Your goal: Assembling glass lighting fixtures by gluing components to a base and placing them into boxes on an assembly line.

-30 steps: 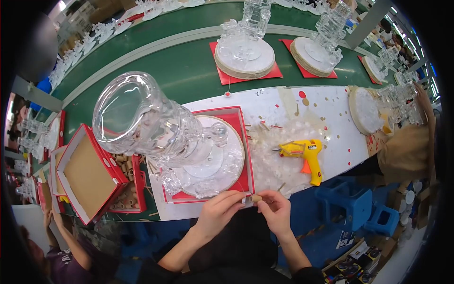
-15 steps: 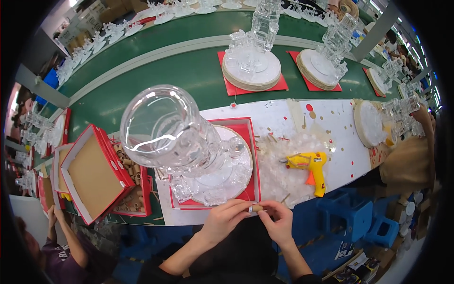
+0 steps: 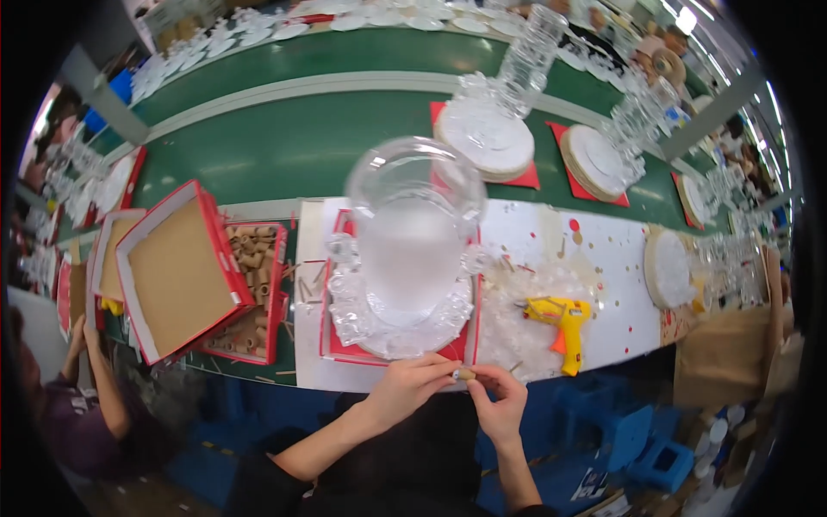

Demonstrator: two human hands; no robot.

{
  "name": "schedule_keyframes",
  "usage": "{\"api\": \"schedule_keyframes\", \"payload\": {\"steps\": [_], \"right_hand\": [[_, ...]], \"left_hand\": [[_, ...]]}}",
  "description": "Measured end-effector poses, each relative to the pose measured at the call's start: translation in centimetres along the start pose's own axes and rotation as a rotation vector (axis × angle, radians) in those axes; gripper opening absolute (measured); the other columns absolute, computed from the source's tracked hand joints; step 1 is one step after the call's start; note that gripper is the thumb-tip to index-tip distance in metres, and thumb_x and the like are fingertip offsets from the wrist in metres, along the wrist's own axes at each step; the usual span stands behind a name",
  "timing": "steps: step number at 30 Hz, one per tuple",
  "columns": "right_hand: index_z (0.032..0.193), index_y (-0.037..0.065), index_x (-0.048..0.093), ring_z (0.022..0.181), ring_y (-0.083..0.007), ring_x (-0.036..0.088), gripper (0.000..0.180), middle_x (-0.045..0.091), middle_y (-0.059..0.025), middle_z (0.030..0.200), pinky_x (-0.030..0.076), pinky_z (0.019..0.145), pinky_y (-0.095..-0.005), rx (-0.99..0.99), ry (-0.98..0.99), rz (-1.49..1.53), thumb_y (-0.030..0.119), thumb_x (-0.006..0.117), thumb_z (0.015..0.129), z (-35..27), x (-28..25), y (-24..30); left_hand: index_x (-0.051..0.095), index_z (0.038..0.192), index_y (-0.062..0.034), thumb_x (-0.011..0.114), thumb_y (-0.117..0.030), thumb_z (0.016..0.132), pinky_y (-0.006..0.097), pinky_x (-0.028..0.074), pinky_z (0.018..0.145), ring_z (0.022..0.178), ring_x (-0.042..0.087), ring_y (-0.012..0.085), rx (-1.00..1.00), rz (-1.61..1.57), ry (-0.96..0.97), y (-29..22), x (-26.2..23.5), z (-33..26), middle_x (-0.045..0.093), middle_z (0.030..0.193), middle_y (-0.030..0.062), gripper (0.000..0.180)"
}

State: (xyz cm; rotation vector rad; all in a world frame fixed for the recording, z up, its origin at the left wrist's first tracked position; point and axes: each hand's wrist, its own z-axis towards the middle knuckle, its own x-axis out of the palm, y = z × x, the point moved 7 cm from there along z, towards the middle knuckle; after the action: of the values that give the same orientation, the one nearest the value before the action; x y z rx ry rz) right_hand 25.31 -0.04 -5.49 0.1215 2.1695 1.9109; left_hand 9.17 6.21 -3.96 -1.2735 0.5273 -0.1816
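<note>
Yellow glue gun [image 3: 568, 325], marking [image 3: 575, 310] blurred; left hand [image 3: 410, 387], right hand [image 3: 502, 405] pinch tube [image 3: 465, 375].

Across in front of me, one long green bench [image 3: 258, 164], glossy, curving in my wide view; along it, one pale grey rail [image 3: 345, 81], parting a near strip from a far one; over the near edge, one white covering [image 3: 616, 254] on my worktop; to my left, one grey upright post [image 3: 96, 93]; to my right, a second grey post [image 3: 722, 110], leaning in view; below the worktop, my blue floor [image 3: 538, 422], bearing a yellowish mark [image 3: 217, 448] on the left; low at right, two blue stools [image 3: 622, 428], the smaller just beside the larger; beyond them, brown cartons [image 3: 756, 415], blurred; upper right, one round bright lamp [image 3: 686, 21] and a row of white strip lights [image 3: 774, 108]; walls, too indistinct to itemise.
</note>
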Motion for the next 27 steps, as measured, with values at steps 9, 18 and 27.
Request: {"api": "schedule_keyframes", "payload": {"steps": [9,18,27], "right_hand": [[0.105,-0.004,0.067,0.084,-0.0114,0.066,0.021,0.070,-0.0086,0.095,0.052,0.078,-0.0229,0.035,0.069,-0.053,-0.005,0.067,0.084,0.2,-0.2,0.3],[0.110,-0.005,0.064,0.081,-0.0251,0.065,0.033,0.069,-0.0155,0.092,0.051,0.079,-0.0333,0.051,-0.380,-0.798,0.010,0.071,0.082,3.2,-15.9,0.3],[0.100,-0.005,0.065,0.084,-0.0069,0.061,0.023,0.068,-0.0061,0.088,0.049,0.070,-0.0236,0.486,0.017,-0.224,0.012,0.066,0.084,6.3,-17.5,-4.0]], "left_hand": [[0.068,0.108,0.0000,0.070,-0.001,0.082,0.033,0.055,0.074,0.087,0.069,0.0284,0.020,-0.026,0.055,0.5,0.4,-0.3,0.069,0.099,0.0133,0.026],[0.066,0.108,0.0000,0.070,0.006,0.080,0.030,0.057,0.077,0.087,0.071,0.0219,-0.102,-0.138,0.071,0.9,0.6,-0.2,0.071,0.099,0.0118,0.029],[0.065,0.107,0.0023,0.070,0.005,0.082,0.029,0.058,0.081,0.091,0.071,0.0196,-0.165,-0.171,0.039,1.4,0.1,-0.6,0.071,0.103,0.0118,0.026]]}}
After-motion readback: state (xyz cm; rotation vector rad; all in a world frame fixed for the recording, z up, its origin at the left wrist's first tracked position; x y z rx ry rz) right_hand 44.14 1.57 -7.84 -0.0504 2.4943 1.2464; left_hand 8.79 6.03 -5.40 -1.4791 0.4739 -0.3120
